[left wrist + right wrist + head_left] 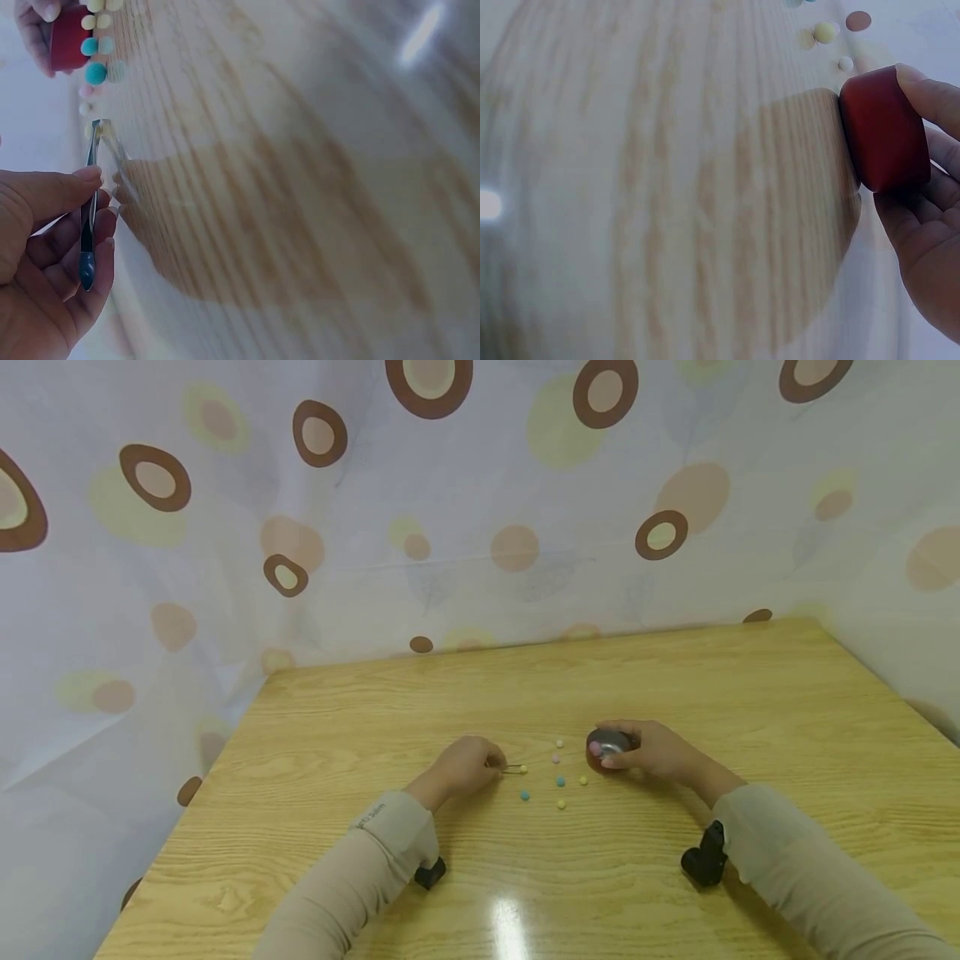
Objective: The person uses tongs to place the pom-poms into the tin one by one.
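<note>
My left hand [467,766] pinches a pair of metal tweezers [88,225] between thumb and fingers, low over the wooden table. The tweezer tips point right and are right at a small yellow ball [523,769]. My right hand [660,753] grips a small round bowl [885,131] by its side, red outside and dark and shiny inside. The bowl rests on the table, with a pink ball [596,748] visible in it. Between the hands lie several small balls, among them a white ball [559,744], a pink ball [556,759] and a blue ball [560,782].
Closer to me lie another blue ball [525,795] and a yellow ball [561,804]. The glossy wooden table [420,710] ends at a patterned cloth [480,602] behind and at both sides. Black wrist devices [705,856] hang beneath the sleeves.
</note>
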`<state>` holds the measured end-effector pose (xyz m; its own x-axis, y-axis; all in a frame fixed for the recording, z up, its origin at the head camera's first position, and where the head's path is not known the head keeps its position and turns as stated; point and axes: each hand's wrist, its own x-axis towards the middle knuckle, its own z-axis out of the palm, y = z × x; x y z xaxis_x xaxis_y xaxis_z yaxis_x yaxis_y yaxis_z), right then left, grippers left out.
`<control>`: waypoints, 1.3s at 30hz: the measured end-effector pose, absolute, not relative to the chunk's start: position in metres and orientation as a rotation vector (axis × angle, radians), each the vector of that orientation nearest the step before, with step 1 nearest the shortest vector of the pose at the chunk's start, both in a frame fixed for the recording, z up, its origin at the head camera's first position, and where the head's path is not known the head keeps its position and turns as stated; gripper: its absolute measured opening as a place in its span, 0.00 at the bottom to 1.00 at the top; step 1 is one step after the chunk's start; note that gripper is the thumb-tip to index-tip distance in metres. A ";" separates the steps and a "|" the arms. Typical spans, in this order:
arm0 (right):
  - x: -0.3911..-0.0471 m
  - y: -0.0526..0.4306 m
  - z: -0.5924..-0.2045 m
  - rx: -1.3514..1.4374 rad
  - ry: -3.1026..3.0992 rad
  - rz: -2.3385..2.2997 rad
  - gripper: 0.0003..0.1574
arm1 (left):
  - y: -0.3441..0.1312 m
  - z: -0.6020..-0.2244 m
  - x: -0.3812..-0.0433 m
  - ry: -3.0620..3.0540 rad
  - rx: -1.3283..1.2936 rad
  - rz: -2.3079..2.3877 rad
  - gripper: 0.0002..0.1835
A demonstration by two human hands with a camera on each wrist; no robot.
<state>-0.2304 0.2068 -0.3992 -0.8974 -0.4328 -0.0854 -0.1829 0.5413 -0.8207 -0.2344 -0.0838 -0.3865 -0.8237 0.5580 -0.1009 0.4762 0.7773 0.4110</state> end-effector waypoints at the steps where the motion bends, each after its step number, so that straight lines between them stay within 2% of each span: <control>1: -0.230 0.207 -0.399 -0.511 2.501 -1.286 0.42 | -0.084 -0.386 -0.234 2.753 0.813 0.553 0.09; 39: -0.233 0.207 -0.401 -0.508 2.516 -1.264 0.42 | -0.063 -0.379 -0.242 2.823 0.836 0.623 0.09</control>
<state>-0.2331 0.2066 -0.4008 -0.8990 -0.4285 -0.0898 -0.1837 0.5554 -0.8110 -0.2424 -0.0628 -0.3787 -0.8377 0.5461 -0.0090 0.4915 0.7610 0.4235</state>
